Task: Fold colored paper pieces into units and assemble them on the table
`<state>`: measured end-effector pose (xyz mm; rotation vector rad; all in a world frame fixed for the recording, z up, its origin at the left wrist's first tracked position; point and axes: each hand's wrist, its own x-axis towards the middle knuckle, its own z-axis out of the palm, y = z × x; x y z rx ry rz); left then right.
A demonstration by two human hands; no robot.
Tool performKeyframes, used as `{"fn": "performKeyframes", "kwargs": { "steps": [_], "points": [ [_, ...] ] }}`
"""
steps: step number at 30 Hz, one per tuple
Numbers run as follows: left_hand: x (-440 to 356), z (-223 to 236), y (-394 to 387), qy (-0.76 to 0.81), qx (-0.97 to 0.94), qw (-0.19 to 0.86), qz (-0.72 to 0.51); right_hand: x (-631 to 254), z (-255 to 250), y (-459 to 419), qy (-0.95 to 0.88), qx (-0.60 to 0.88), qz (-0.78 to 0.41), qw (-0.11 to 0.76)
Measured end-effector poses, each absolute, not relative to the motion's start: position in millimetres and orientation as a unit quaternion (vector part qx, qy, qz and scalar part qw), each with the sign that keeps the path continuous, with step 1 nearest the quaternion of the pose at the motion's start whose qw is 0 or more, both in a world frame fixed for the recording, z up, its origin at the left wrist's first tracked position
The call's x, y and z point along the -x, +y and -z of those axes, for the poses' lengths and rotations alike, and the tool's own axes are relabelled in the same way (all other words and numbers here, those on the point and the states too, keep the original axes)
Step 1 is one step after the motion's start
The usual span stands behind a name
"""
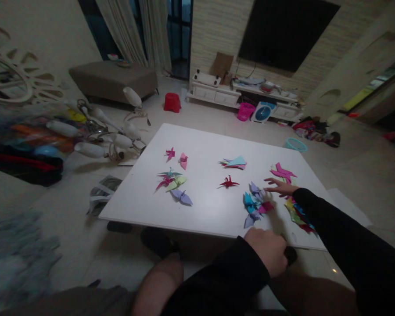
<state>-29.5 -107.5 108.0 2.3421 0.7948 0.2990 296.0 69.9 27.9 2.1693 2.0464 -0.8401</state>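
Note:
My right hand reaches over the right part of the white table, fingers stretched out and apart, holding nothing. Just left of its fingertips is a group of folded paper cranes: lilac ones, a blue one and a dark pink one. Flat folded magenta paper lies beyond the hand. Below my right wrist is a pile of colourful folded papers. My left hand is closed at the near table edge; its fingers are turned away, and anything inside is hidden.
A red crane stands mid-table, with a stack of folded papers behind it. Several more cranes sit on the left. A lamp with white shades is by the left edge; a red stool is on the floor.

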Motion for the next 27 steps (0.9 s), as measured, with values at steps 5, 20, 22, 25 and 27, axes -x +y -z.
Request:
{"fn": "performKeyframes", "kwargs": {
  "steps": [5,20,22,25,27],
  "points": [
    [7,-83,-131,0.264,-0.902,0.336,-0.06,-301,3,19,0.667,-0.663,0.34,0.007],
    [5,-85,-128,0.267,-0.892,0.362,0.031,-178,24,7,0.747,-0.639,0.178,0.042],
    [6,-86,-127,0.272,-0.89,0.364,0.03,-167,20,11,0.743,-0.646,0.172,0.032],
    [7,-87,-127,0.283,-0.885,0.368,0.035,-148,15,15,0.751,-0.637,0.176,0.008],
    [7,-89,-127,0.285,-0.883,0.371,0.04,-135,12,18,0.763,-0.624,0.169,-0.005]
  ]
}}
